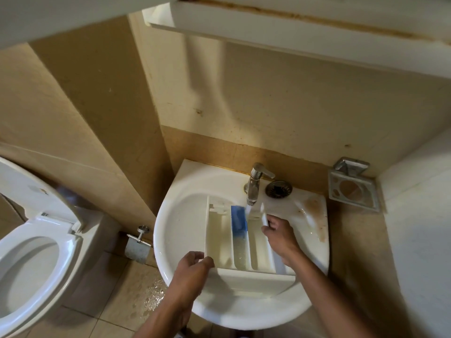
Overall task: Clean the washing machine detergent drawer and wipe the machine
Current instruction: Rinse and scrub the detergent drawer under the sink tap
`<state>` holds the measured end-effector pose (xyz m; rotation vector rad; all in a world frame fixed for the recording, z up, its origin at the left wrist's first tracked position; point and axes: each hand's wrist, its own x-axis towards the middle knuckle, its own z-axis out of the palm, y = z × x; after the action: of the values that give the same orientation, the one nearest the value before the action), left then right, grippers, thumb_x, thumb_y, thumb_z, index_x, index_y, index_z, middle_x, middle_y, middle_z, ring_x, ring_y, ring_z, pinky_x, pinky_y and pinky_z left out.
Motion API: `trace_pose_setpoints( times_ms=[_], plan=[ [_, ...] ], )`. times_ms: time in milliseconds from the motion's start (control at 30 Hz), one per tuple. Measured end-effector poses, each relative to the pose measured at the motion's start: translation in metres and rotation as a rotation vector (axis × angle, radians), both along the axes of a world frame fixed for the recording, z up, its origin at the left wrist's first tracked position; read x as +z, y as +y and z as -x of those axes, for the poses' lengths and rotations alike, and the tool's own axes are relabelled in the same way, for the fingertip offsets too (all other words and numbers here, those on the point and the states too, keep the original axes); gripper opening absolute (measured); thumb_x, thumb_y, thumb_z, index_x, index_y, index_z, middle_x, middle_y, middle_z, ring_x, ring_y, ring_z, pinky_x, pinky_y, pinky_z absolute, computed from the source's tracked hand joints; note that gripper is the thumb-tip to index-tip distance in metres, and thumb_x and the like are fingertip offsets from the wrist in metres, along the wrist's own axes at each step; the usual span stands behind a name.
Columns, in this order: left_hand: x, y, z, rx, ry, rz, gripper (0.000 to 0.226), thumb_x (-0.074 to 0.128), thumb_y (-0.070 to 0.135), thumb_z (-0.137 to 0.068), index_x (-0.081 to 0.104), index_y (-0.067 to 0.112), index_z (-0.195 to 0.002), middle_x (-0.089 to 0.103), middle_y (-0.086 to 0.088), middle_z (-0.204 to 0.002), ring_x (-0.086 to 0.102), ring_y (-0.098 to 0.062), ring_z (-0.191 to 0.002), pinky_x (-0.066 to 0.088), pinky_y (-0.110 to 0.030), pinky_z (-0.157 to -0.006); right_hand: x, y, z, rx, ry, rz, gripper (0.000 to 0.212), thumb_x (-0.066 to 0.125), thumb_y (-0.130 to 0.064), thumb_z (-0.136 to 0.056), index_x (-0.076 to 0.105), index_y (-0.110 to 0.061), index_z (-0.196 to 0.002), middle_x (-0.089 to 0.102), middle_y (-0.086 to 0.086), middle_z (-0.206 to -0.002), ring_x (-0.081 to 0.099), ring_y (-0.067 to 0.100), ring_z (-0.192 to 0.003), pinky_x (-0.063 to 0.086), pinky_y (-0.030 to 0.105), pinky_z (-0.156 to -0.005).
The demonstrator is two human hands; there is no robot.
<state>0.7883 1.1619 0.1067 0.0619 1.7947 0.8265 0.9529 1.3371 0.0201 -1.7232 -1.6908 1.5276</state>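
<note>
The white detergent drawer [219,237] lies across the white washbasin [180,215], its front panel toward me. It has three long compartments, and a blue insert [238,219] sits in the middle one. Water runs from the chrome tap [255,185] into the drawer's far end beside the blue insert. My left hand [192,267] grips the drawer's near left corner. My right hand [280,234] holds the drawer's right side wall, fingers curled over its edge. The washing machine is not in view.
A toilet [31,259] with its seat down and lid up stands at the left. A paper holder [138,247] hangs on the wall beside the basin. A metal soap holder [351,189] and a loose drain strainer [278,189] sit at right. Water lies splashed on the tiled floor [152,298].
</note>
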Motion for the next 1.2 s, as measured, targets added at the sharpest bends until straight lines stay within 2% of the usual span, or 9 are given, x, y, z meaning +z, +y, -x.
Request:
trace_pose_setpoints(
  times_ms=[133, 300, 400, 467, 567, 733, 900, 1033, 1200],
  plan=[
    [0.008, 0.000, 0.016, -0.070, -0.131, 0.134, 0.032, 0.071, 0.033, -0.083, 0.062, 0.017, -0.109, 0.062, -0.009, -0.113, 0.056, -0.027, -0.104, 0.052, -0.043, -0.083, 0.000, 0.005, 0.010, 0.101, 0.004, 0.116, 0.029, 0.055, -0.009, -0.093, 0.076, -0.029, -0.089, 0.069, -0.006, -0.082, 0.043, 0.011, -0.068, 0.035, 0.027, -0.064],
    [-0.015, 0.000, 0.034, -0.178, -0.190, 0.053, 0.042, 0.077, 0.033, -0.079, 0.069, 0.010, -0.112, 0.078, -0.011, -0.101, 0.071, -0.033, -0.098, 0.054, -0.045, -0.090, 0.015, 0.006, 0.030, 0.256, 0.063, 0.150, 0.025, 0.055, -0.003, -0.097, 0.070, -0.023, -0.092, 0.069, -0.007, -0.083, 0.056, -0.001, -0.060, 0.041, 0.021, -0.061],
    [-0.034, -0.003, 0.032, -0.068, -0.125, -0.015, 0.049, 0.073, 0.014, -0.071, 0.063, 0.003, -0.118, 0.076, -0.019, -0.104, 0.072, -0.038, -0.098, 0.059, -0.056, -0.087, 0.021, 0.012, 0.040, 0.273, 0.130, 0.216, 0.034, 0.055, -0.003, -0.099, 0.069, -0.033, -0.108, 0.073, -0.016, -0.092, 0.067, -0.005, -0.083, 0.050, 0.014, -0.074],
    [-0.036, -0.003, 0.028, -0.009, -0.107, -0.078, 0.048, 0.069, 0.012, -0.072, 0.063, 0.006, -0.119, 0.075, -0.019, -0.105, 0.072, -0.038, -0.099, 0.060, -0.055, -0.084, 0.027, 0.017, 0.040, 0.287, 0.146, 0.291, 0.026, 0.059, -0.014, -0.100, 0.066, -0.021, -0.125, 0.072, -0.007, -0.107, 0.066, 0.002, -0.093, 0.051, 0.020, -0.080],
    [-0.033, 0.004, 0.025, 0.085, -0.125, -0.106, 0.025, 0.059, 0.004, -0.088, 0.065, 0.002, -0.113, 0.074, -0.025, -0.101, 0.070, -0.045, -0.097, 0.059, -0.057, -0.084, 0.036, 0.021, 0.031, 0.436, -0.011, 0.390, 0.049, 0.064, -0.034, -0.096, 0.049, -0.019, -0.141, 0.055, -0.008, -0.137, 0.052, 0.010, -0.123, 0.044, 0.032, -0.105],
    [-0.019, 0.003, 0.009, 0.062, -0.234, -0.080, 0.013, 0.061, 0.012, -0.091, 0.062, 0.009, -0.103, 0.071, -0.024, -0.095, 0.067, -0.038, -0.087, 0.056, -0.051, -0.087, 0.041, 0.023, -0.003, 0.585, -0.244, 0.439, 0.031, 0.053, -0.009, -0.097, 0.059, -0.019, -0.125, 0.068, 0.005, -0.108, 0.068, 0.015, -0.081, 0.055, 0.028, -0.068],
    [-0.032, 0.018, 0.035, 0.037, -0.096, -0.074, 0.028, 0.068, 0.024, -0.082, 0.068, 0.011, -0.107, 0.073, -0.023, -0.102, 0.068, -0.044, -0.099, 0.054, -0.057, -0.096, 0.031, 0.012, 0.002, 0.414, -0.065, 0.455, 0.036, 0.054, -0.007, -0.098, 0.057, -0.018, -0.132, 0.069, 0.010, -0.123, 0.070, 0.022, -0.106, 0.057, 0.036, -0.087],
    [-0.031, 0.009, 0.027, -0.114, -0.091, -0.048, 0.028, 0.071, 0.034, -0.078, 0.068, 0.012, -0.096, 0.071, -0.024, -0.102, 0.067, -0.041, -0.099, 0.053, -0.054, -0.097, 0.028, -0.001, -0.017, 0.406, -0.087, 0.473, 0.034, 0.053, 0.002, -0.095, 0.066, -0.018, -0.119, 0.075, 0.007, -0.110, 0.073, 0.020, -0.099, 0.059, 0.035, -0.087],
    [-0.036, 0.020, 0.039, -0.077, 0.024, -0.097, 0.018, 0.061, 0.022, -0.093, 0.069, 0.007, -0.096, 0.060, -0.012, -0.085, 0.054, -0.022, -0.072, 0.045, -0.029, -0.064, 0.025, 0.003, -0.004, 0.347, -0.084, 0.375, 0.025, 0.061, -0.013, -0.086, 0.070, -0.023, -0.108, 0.074, 0.013, -0.110, 0.069, 0.019, -0.099, 0.054, 0.046, -0.098]
  ],
)
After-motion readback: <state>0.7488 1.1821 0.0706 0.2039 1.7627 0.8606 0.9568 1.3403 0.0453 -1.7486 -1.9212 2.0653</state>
